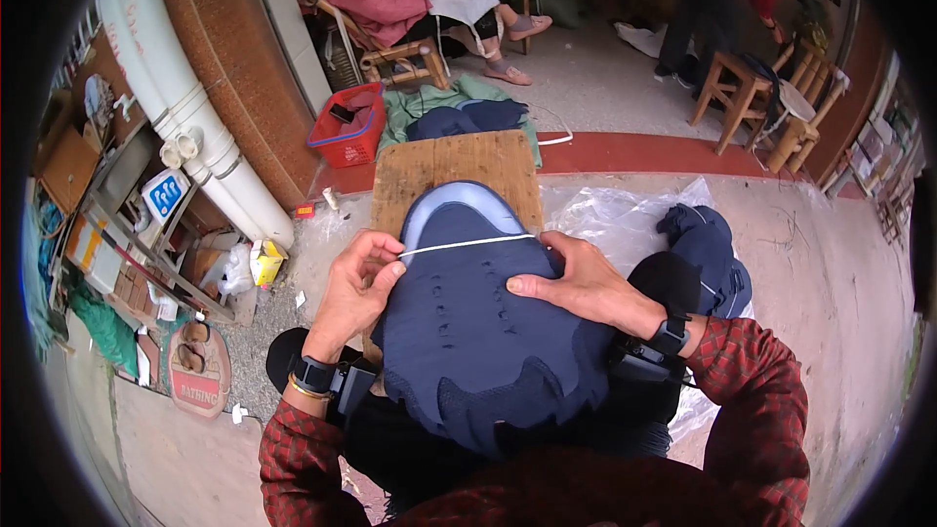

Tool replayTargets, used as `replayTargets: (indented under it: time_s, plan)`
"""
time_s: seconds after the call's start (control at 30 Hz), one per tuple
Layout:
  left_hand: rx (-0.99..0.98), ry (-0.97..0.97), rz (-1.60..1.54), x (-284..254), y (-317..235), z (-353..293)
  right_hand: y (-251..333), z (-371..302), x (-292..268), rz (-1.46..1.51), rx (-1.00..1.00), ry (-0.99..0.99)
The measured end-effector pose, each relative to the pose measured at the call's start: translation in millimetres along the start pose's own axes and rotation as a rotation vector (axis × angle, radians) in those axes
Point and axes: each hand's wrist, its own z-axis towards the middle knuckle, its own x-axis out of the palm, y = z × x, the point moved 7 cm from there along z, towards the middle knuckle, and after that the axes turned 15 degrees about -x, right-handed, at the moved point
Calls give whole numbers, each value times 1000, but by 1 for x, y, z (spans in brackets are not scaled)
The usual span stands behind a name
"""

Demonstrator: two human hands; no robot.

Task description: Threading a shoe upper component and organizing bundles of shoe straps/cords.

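Note:
A stack of navy fabric pieces (478, 322), cut like shoe uppers with jagged lower edges and a pale blue curved band at the far end, rests on my lap and a wooden board (400, 161). Across it runs a thin white cord (459, 245). My left hand (359, 283) pinches the cord at the stack's left edge between thumb and finger. Gripping the right edge, my right hand (590, 283) has its thumb on top by the cord's other end; its other fingers are partly hidden beneath.
Navy bundles tied with white cord (708, 254) lie on clear plastic sheeting (610, 220) at right. A red basket (349, 127) and green cloth (405, 112) sit beyond the board. White pipes (181, 107) stand left. Two other people are farther back, one seated, one bending near wooden stools (732, 98).

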Motion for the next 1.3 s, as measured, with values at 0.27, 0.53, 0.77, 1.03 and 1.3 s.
replayTargets:
  time_s: [0.27, 0.53, 0.77, 1.03, 1.3]
  plan:
    - [63, 57, 239, 2, -16, 1, 5, -1, 1, 83, 61, -16]
    - [310, -97, 249, -1, -33, -20, -3, 6, 11, -29, 6, -82]
    - [44, -162, 161, 2, 0, -59, -2, -3, 7, 27, -35, -287]
    - [-10, -311, 232, 8, 6, -114, 4, 1, 13, 132, -164, -360]
    - [227, -311, 366, 14, -62, -65, -8, -3, 14, 284, -205, -287]
